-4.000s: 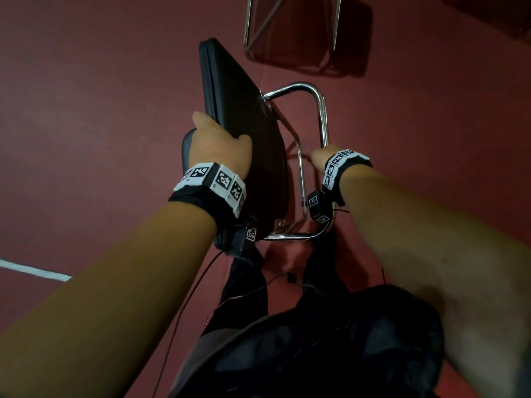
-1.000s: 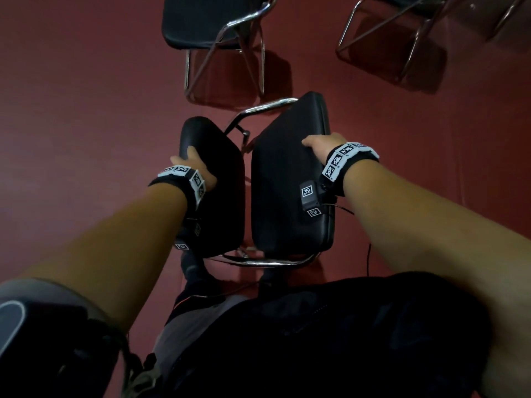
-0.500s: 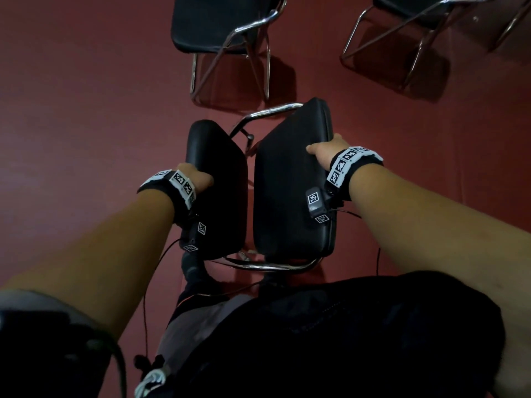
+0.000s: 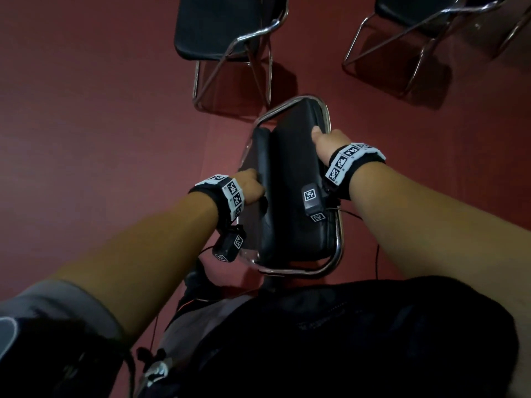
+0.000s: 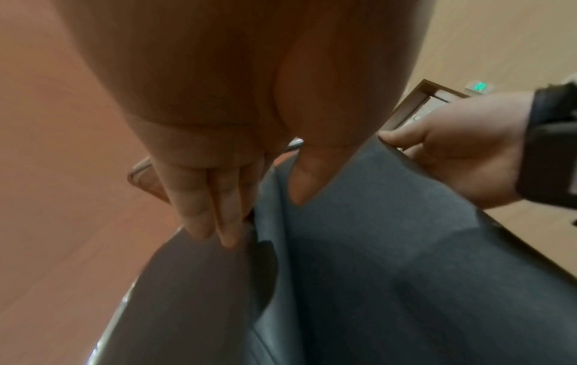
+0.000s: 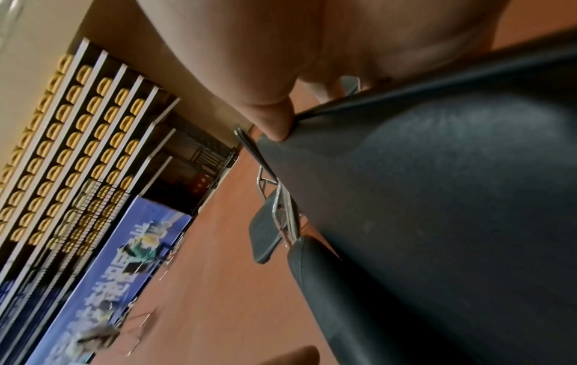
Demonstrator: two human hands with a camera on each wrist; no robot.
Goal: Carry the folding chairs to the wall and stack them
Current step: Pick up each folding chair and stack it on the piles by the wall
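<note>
A black padded folding chair (image 4: pixel 296 179) with a chrome frame (image 4: pixel 336 248) hangs folded nearly flat just in front of my body. My left hand (image 4: pixel 250 189) grips the left edge of its backrest (image 4: pixel 263 168). In the left wrist view the fingers (image 5: pixel 215 214) lie behind that pad and the thumb (image 5: pixel 306 182) presses on its front. My right hand (image 4: pixel 326 139) grips the seat's right edge beside the chrome tube, and its thumb (image 6: pixel 274 123) rests on the pad's edge (image 6: pixel 437 197); the other fingers are hidden behind it.
Two open black chairs stand on the red floor (image 4: pixel 100 139) ahead, one (image 4: pixel 224 24) straight in front and one (image 4: pixel 425 10) at the upper right. The right wrist view shows bleachers with yellow seats (image 6: pixel 78 123) and a blue banner (image 6: pixel 109 259) along the far side.
Seat and backrest, held apart with a gap half a second ago, now lie pressed together. My hands have come closer together, and the chair has turned more edge-on.
</note>
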